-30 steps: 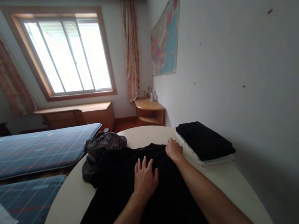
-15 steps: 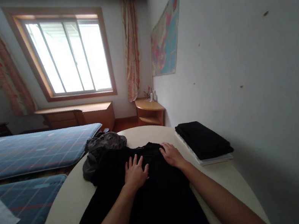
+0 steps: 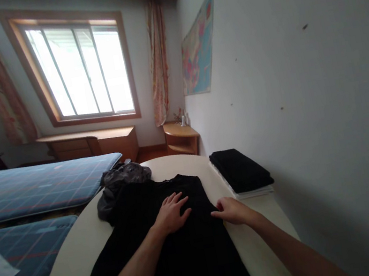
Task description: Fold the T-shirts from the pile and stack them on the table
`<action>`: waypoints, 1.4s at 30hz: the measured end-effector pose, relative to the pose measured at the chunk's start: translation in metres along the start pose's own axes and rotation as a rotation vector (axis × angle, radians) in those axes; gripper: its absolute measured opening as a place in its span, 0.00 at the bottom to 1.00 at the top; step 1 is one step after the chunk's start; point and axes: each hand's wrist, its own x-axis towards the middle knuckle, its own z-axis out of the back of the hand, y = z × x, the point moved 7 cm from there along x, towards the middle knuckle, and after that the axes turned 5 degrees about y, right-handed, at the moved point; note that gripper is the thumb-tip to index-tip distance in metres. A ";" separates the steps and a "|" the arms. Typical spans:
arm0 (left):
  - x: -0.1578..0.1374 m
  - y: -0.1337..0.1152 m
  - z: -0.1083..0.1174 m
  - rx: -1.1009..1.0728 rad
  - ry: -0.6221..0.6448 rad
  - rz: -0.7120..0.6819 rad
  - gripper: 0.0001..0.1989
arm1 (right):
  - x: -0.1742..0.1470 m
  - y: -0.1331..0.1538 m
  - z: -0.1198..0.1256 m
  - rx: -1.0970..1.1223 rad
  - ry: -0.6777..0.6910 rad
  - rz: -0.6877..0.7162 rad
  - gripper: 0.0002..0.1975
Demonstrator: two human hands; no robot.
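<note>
Head view: shirt [image 3: 192, 265] at six o'clock. My left hand [image 3: 170, 215] lies loose on it, fingers spread; my right hand [image 3: 233, 211] curls at its two-o'clock edge, pinch unclear. Step, I judge: straightening; next calls for edge control.

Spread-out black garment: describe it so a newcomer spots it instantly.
Start at the pale, round-edged table in the foreground. The black garment lies across its middle, under the left hand, with the right hand at its right edge. It is spread out, unlike the crumpled grey cloth by its far left and the folded black cloth to its right.
</note>
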 end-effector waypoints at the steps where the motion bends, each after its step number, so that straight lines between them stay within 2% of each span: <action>1: 0.000 0.000 -0.003 0.004 0.027 0.002 0.27 | -0.001 -0.004 0.001 0.013 -0.032 -0.004 0.15; 7: 0.011 -0.007 -0.015 0.049 0.123 0.062 0.30 | -0.002 -0.022 0.013 0.077 -0.216 -0.111 0.11; 10: 0.016 -0.013 -0.016 0.062 0.123 0.093 0.30 | -0.004 -0.022 0.012 0.145 -0.230 -0.107 0.10; 12: 0.017 -0.015 -0.015 0.057 0.110 0.101 0.29 | -0.006 -0.021 0.008 0.204 -0.198 -0.077 0.13; 15: 0.015 -0.020 -0.011 0.046 0.054 0.044 0.27 | -0.011 -0.024 0.007 0.249 -0.192 -0.041 0.19; 18: 0.013 -0.030 -0.008 0.046 0.034 -0.066 0.23 | -0.016 -0.029 0.008 0.310 -0.233 -0.049 0.17; 21: 0.011 -0.038 -0.007 0.033 0.045 -0.101 0.22 | -0.017 -0.028 0.005 0.379 -0.252 -0.045 0.16; 25: 0.011 -0.047 0.003 -0.039 0.008 -0.080 0.20 | -0.022 -0.014 0.008 0.459 -0.337 0.008 0.17; 30: 0.021 -0.048 0.017 -0.141 -0.044 0.046 0.21 | -0.039 0.027 0.019 0.456 -0.415 0.171 0.18; 36: 0.043 -0.045 0.027 -0.113 -0.058 0.087 0.21 | -0.058 0.072 0.002 0.443 -0.299 0.329 0.19; 42: 0.063 -0.048 0.024 -0.014 -0.008 0.114 0.21 | -0.065 0.078 -0.016 0.367 -0.217 0.347 0.23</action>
